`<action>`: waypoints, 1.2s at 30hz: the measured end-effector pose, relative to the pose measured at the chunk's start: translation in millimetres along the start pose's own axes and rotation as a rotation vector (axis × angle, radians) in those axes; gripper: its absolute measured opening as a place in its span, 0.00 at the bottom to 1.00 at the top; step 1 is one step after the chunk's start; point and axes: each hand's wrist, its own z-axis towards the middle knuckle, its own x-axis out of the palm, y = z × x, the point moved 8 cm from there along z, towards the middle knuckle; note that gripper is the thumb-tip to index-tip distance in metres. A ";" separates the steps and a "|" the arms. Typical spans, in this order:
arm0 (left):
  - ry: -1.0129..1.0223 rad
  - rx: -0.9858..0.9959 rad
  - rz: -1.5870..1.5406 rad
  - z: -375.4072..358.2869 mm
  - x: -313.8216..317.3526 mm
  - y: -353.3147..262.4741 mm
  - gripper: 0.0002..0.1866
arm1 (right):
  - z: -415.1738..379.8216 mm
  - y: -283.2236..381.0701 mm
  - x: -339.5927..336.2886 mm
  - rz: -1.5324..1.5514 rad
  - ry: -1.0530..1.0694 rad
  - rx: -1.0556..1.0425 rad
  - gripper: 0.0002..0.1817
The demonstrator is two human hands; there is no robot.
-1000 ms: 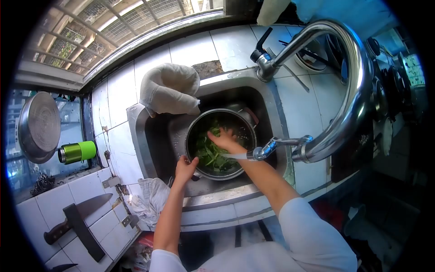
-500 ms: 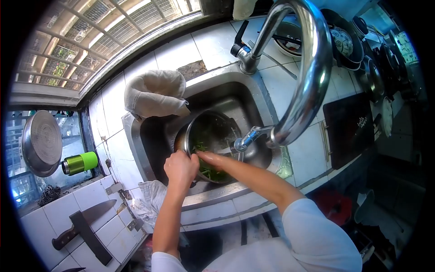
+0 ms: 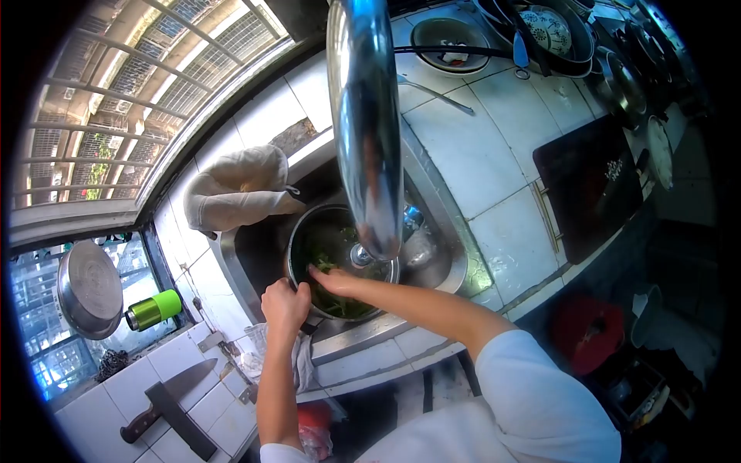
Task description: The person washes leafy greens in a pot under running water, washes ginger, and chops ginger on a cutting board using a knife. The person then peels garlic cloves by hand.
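A round metal pot [image 3: 291, 255] stands in the steel sink [image 3: 455, 270], with green leaves [image 3: 324, 258] and what looks like water inside. My left hand [image 3: 284, 307] is closed on the pot's left edge, near its dark handle. Inside the pot, my right hand [image 3: 333, 282] reaches in from the right with its fingers among the leaves; its fingertips are partly hidden. Over the pot arches the large chrome faucet [image 3: 367, 139], which covers part of it.
A beige cloth [image 3: 239, 189] lies over the sink's back left corner. A cleaver [image 3: 189, 380] rests at the lower left, a green bottle [image 3: 157, 309] above it. On the right are a black cutting board [image 3: 590, 189], bowls [image 3: 449, 46] and pans [image 3: 617, 85].
The camera view has shifted, so the faucet now appears farther left. My right hand has moved deeper into the pot among the leaves; my left hand stays at the rim.
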 end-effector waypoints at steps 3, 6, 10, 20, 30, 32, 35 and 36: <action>-0.022 -0.023 -0.022 -2.9 1.0 8.9 0.17 | -29.3 6.9 -20.7 -0.478 -0.126 0.200 0.46; 0.004 -0.046 -0.083 -3.8 4.7 12.9 0.16 | -32.0 20.4 -60.2 -0.631 -0.649 -0.200 0.39; 0.023 -0.029 -0.105 -2.6 2.6 7.1 0.17 | 33.4 -41.7 -69.7 -0.106 -0.316 -0.008 0.39; 0.008 0.048 0.157 -11.5 -45.7 -38.3 0.19 | 57.5 -24.8 -19.9 0.364 -0.067 -0.054 0.39; -0.002 0.178 0.459 -25.4 -76.5 -92.1 0.16 | 46.2 20.5 35.6 0.303 0.061 -0.132 0.40; -0.002 0.219 0.497 -28.8 -77.4 -103.3 0.15 | 41.9 23.6 43.6 0.284 0.078 -0.138 0.40; -0.013 0.289 0.541 -33.5 -75.5 -117.5 0.16 | 33.5 27.8 55.3 0.251 0.097 -0.154 0.40; -0.027 0.315 0.550 -35.2 -75.4 -121.8 0.17 | 31.0 29.8 58.3 0.242 0.101 -0.160 0.40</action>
